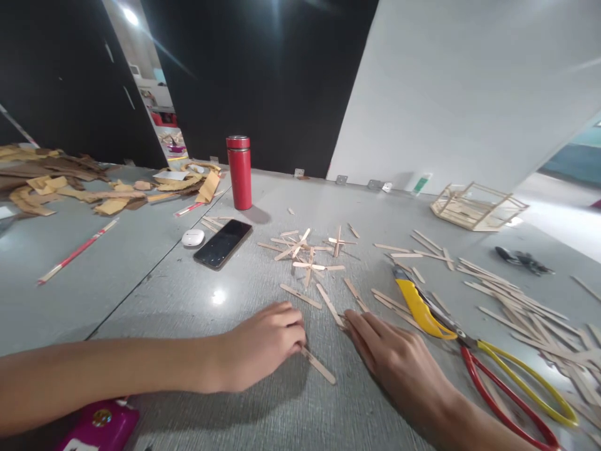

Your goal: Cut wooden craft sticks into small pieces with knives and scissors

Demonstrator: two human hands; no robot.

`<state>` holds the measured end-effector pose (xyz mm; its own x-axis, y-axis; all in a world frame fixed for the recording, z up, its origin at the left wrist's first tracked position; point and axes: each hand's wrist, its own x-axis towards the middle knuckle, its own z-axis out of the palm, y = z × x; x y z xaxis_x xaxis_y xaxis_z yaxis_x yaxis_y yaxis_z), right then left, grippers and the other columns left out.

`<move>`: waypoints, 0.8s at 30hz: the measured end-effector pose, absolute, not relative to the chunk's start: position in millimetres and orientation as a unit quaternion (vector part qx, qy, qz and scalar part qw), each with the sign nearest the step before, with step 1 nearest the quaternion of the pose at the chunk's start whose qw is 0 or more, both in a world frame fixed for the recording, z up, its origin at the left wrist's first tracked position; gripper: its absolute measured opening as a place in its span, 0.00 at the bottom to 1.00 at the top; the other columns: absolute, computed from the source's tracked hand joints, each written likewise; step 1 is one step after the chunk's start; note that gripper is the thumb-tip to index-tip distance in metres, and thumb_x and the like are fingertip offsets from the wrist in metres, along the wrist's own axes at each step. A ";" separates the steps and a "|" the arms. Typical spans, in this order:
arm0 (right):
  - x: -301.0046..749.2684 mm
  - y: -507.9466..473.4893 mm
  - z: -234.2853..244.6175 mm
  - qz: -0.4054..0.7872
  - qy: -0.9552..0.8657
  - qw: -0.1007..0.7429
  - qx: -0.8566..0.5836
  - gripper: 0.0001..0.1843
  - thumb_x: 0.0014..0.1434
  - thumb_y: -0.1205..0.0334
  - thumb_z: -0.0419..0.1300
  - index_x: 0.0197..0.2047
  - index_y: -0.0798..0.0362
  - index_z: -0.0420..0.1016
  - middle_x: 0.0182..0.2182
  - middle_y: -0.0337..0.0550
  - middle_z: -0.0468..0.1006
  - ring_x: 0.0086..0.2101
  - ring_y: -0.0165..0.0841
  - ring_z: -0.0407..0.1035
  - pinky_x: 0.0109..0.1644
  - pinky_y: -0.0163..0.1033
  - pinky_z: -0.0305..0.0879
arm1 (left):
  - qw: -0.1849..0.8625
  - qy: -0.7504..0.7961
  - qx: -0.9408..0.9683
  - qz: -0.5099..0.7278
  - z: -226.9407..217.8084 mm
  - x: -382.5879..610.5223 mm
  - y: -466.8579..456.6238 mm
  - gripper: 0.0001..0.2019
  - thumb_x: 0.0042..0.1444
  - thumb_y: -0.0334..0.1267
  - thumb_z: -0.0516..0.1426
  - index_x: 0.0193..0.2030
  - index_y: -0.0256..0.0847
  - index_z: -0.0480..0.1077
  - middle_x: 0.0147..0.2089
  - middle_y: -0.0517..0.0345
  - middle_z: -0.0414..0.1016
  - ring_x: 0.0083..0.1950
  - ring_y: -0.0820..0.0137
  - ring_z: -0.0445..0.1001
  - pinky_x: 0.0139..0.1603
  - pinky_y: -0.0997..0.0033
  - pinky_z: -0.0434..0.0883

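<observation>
My left hand (pixel 270 341) is closed in a pinch on one end of a wooden popsicle stick (pixel 320 368), whose other end slants down toward the right. The stick shows a dark notch or mark close to my fingers. My right hand (pixel 392 351) lies palm down, fingers stretched out, with its fingertips at the lower end of another popsicle stick (pixel 329 304). Just beyond both hands are a notched popsicle stick (pixel 300 295) and several sticks crossed into star-like shapes (pixel 310 266).
On the right lie scissors (pixel 469 341) with red and yellow handles, a yellow cutter (pixel 417 307) and many loose sticks (pixel 530 313). A phone (pixel 224 244), white earbud case (pixel 193 237) and red flask (pixel 240 175) stand left. A stick frame (pixel 479 207) sits at the back right.
</observation>
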<state>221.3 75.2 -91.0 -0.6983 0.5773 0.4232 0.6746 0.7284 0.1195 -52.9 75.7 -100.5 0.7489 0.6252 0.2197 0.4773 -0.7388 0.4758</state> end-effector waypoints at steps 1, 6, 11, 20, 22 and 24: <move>216.9 73.0 -87.5 -0.077 -0.895 0.201 -0.391 0.12 0.75 0.68 0.51 0.48 0.60 0.76 0.32 0.46 0.81 0.28 0.36 0.77 0.32 0.39 0.71 | 0.218 0.317 0.903 0.191 -98.0 -53.2 75.8 0.08 0.69 0.26 0.55 0.40 0.38 0.73 0.42 0.53 0.75 0.47 0.64 0.74 0.50 0.63 0.73; 189.9 58.2 -50.7 0.403 -0.712 0.255 -0.515 0.15 0.71 0.51 0.59 0.41 0.53 0.78 0.27 0.40 0.81 0.20 0.28 0.62 0.23 0.34 0.55 | 0.310 0.379 0.847 0.209 -68.7 -54.7 67.6 0.05 0.73 0.33 0.51 0.43 0.41 0.66 0.32 0.63 0.73 0.29 0.74 0.68 0.29 0.75 0.65; 170.3 40.6 -11.7 0.495 -0.626 0.305 -0.519 0.21 0.64 0.45 0.65 0.27 0.53 0.76 0.18 0.30 0.58 0.18 0.24 0.46 0.21 0.34 0.40 | 0.445 0.398 0.764 0.245 -22.4 -49.8 48.9 0.09 0.73 0.39 0.51 0.43 0.42 0.70 0.32 0.62 0.70 0.33 0.73 0.66 0.28 0.76 0.61; 159.4 19.6 21.2 0.529 -0.571 0.350 -0.520 0.22 0.58 0.42 0.70 0.23 0.50 0.75 0.14 0.30 0.57 0.16 0.24 0.48 0.18 0.32 0.39 | 0.529 0.363 0.689 0.337 5.5 -42.6 33.4 0.12 0.70 0.46 0.57 0.41 0.39 0.74 0.39 0.53 0.78 0.39 0.68 0.73 0.36 0.72 0.67; 159.9 18.1 25.8 0.538 -0.568 0.353 -0.513 0.23 0.57 0.41 0.70 0.24 0.51 0.75 0.13 0.30 0.57 0.16 0.24 0.48 0.17 0.32 0.39 | 0.524 0.368 0.685 0.348 7.7 -42.3 30.0 0.12 0.69 0.46 0.58 0.41 0.40 0.74 0.37 0.55 0.77 0.39 0.68 0.73 0.37 0.72 0.68; 160.4 16.3 29.2 0.546 -0.568 0.355 -0.504 0.25 0.56 0.39 0.70 0.24 0.51 0.74 0.13 0.30 0.57 0.15 0.23 0.47 0.17 0.31 0.38 | 0.525 0.364 0.682 0.355 9.6 -41.2 26.9 0.09 0.68 0.43 0.58 0.41 0.40 0.73 0.36 0.56 0.77 0.37 0.70 0.72 0.37 0.72 0.68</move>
<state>160.4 16.3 29.2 -0.2404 0.9596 -0.1463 0.1837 -0.1030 -0.9776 -41.2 26.9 9.6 0.4828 0.8699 0.1015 0.1243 -0.1827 0.9753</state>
